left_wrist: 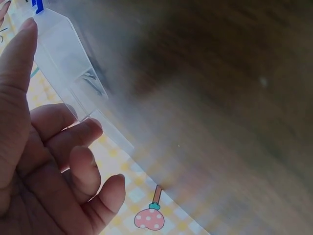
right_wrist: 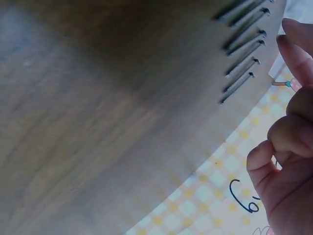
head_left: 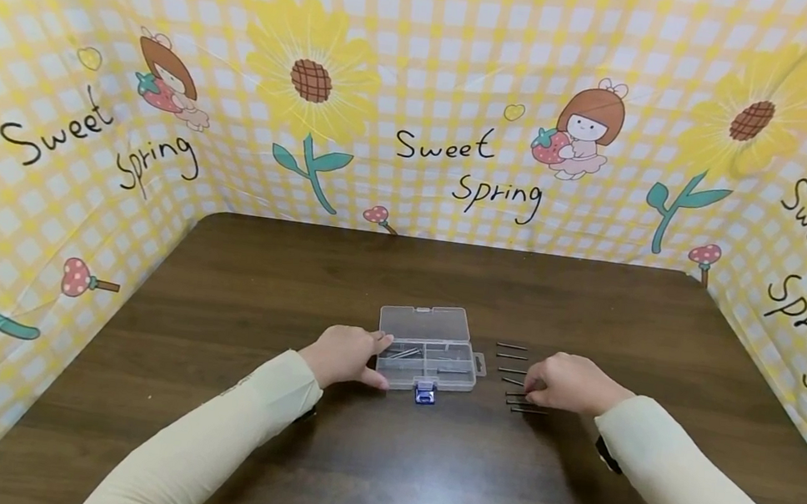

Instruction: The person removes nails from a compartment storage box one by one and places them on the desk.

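A clear plastic compartment box (head_left: 451,386) stands with its lid (head_left: 425,324) raised and its blue latch (head_left: 425,393) hanging at the front. Several thin nails lie in its left part. My left hand (head_left: 344,356) grips the left end, thumb at the front and fingers farther back; the left wrist view also has this hand (left_wrist: 49,161) against the box. To the right, dark nails (head_left: 513,347) lie in a column. My right hand (head_left: 572,384) is over the lower ones. In the right wrist view, its thumb and index finger are close beside the nails (right_wrist: 239,88), with nothing visible between them.
A dark wooden table (head_left: 280,270) carries everything. Around its back and sides hangs a yellow checked cloth (head_left: 469,84) with printed flowers and lettering. The box's hanging tab (head_left: 480,365) sticks out to the right, towards the nails.
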The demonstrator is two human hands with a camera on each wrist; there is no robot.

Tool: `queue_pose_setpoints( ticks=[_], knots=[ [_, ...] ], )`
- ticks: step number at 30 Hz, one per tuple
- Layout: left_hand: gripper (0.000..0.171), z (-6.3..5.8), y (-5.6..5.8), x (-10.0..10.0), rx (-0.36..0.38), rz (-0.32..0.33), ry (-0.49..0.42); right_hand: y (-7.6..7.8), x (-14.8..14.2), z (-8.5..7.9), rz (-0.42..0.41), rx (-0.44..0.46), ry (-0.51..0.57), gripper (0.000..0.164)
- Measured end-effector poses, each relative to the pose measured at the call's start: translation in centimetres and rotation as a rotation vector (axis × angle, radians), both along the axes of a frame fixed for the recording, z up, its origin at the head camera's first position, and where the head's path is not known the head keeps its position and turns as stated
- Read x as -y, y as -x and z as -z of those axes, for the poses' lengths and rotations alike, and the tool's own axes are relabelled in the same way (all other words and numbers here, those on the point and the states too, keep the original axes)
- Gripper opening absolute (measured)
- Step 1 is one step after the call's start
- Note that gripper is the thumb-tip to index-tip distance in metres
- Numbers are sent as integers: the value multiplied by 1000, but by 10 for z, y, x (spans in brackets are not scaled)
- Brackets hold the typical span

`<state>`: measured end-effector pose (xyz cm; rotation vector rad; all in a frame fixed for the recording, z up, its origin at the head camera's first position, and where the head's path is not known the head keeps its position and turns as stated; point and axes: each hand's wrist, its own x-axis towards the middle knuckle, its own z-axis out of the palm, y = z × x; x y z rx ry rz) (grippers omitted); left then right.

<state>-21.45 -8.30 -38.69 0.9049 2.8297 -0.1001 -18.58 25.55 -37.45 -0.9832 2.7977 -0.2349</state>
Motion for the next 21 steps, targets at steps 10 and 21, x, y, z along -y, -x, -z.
queue_pose_setpoints(
  ticks=[10,21],
  knots=[
    [79,1,0,1,-11,11,-8,12,11,-4,-24,-16,19,8],
    [79,2,1,3,-2,7,0,25,47,-7,-27,12,67,10]
  ],
)
